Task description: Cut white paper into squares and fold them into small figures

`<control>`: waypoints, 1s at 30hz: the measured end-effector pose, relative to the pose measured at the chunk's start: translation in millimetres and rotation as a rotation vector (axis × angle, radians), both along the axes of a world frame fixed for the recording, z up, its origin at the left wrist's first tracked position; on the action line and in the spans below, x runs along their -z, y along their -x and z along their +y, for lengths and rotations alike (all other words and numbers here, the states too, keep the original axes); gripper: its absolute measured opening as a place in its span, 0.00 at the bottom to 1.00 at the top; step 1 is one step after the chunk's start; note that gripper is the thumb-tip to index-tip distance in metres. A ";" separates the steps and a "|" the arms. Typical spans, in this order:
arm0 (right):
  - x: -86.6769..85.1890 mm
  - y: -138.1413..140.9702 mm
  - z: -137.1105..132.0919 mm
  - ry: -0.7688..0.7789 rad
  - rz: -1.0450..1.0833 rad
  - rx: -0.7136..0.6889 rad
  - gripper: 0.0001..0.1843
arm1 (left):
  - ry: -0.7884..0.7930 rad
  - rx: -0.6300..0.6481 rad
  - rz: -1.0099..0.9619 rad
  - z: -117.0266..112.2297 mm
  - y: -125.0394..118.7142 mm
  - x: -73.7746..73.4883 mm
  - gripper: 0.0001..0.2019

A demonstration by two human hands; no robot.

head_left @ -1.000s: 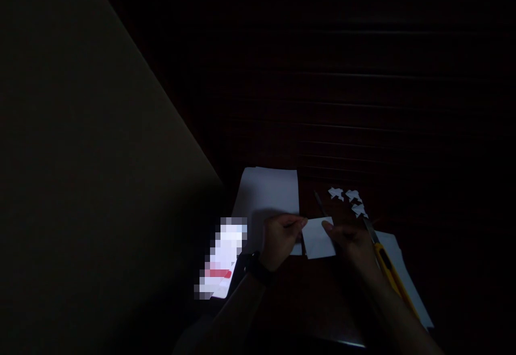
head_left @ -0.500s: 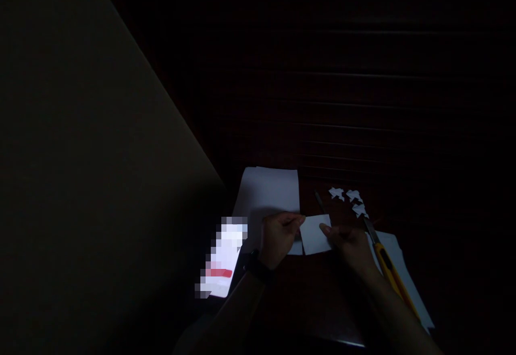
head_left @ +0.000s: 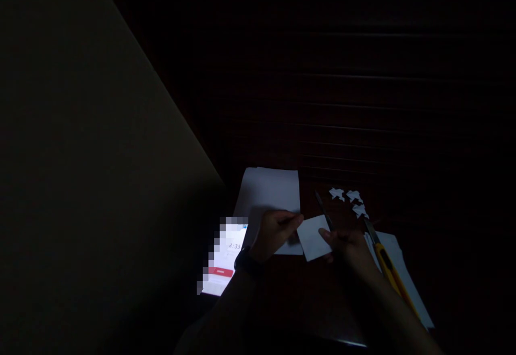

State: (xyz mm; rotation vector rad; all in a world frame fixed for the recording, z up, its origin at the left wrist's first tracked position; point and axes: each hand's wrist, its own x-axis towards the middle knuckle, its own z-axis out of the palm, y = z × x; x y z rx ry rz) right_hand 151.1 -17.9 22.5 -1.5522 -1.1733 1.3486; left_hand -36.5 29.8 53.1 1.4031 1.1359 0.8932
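My right hand (head_left: 350, 248) pinches a small white square of paper (head_left: 313, 241), thumb on top and fingers beneath its right side. At the upper left corner of the paper, my left hand (head_left: 278, 231) has its thumb and forefinger closed together on the edge. The paper is held slightly tilted above the dark table. Beyond it lies a thin dark tool (head_left: 319, 201), perhaps a pen or blade, partly hidden by the paper and the right hand. Several small folded paper shapes (head_left: 337, 193) rest behind my right hand.
White paper sheets (head_left: 270, 188) lie under and beyond my left hand. A lit phone (head_left: 221, 261) stands at the left, partly behind my left wrist. At the right, a yellow utility knife (head_left: 393, 274) lies across more white paper (head_left: 407, 269). A pale wall (head_left: 100, 156) rises on the left.
The white paper square has turned and tilted in my hands, its lower corner now further down. My left wrist has shifted left, covering part of the phone. Other items stay put.
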 end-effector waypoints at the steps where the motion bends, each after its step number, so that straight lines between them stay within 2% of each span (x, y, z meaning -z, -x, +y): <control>1: -0.9 0.0 -0.7 -0.001 0.001 -0.049 0.22 | -0.001 0.085 0.005 -0.4 1.2 -2.6 0.12; 3: -3.2 1.5 -2.7 0.001 -0.001 -0.152 0.22 | 0.002 0.207 -0.025 -1.8 1.1 -2.6 0.12; 5: -5.1 4.6 -4.7 0.007 -0.014 -0.219 0.22 | 0.001 0.229 -0.024 -3.8 -2.5 4.4 0.13; 9: -7.6 11.3 -5.7 0.024 -0.004 -0.252 0.22 | -0.011 0.108 0.051 -6.8 -13.0 24.1 0.15; 11: -9.0 11.6 -4.8 0.022 0.006 -0.261 0.22 | -0.002 0.048 0.054 -6.1 -14.7 29.0 0.16; 14: -11.3 2.1 -3.7 0.037 0.045 -0.298 0.23 | 0.012 -0.049 0.072 0.0 -8.6 28.4 0.17; 16: -12.4 -11.2 -3.4 0.047 0.050 -0.309 0.23 | -0.010 -0.159 0.098 6.1 -1.2 25.3 0.17; 18: -13.2 -25.4 -2.4 0.012 -0.013 -0.228 0.22 | -0.037 -0.243 0.106 10.5 3.7 22.8 0.17; 20: -14.1 -34.0 -0.1 -0.061 -0.111 -0.017 0.21 | -0.044 -0.200 0.096 10.4 2.5 22.8 0.18; 22: -15.5 -32.9 2.4 -0.115 -0.144 0.085 0.19 | -0.046 -0.076 0.087 5.8 -4.4 25.2 0.18; 27: -17.0 -8.0 2.1 -0.081 -0.109 -0.126 0.18 | -0.070 0.045 0.166 -9.3 -21.8 36.1 0.19; 30: -15.6 -1.1 0.6 -0.078 -0.104 -0.151 0.18 | -0.101 0.033 0.216 -12.7 -24.0 42.1 0.20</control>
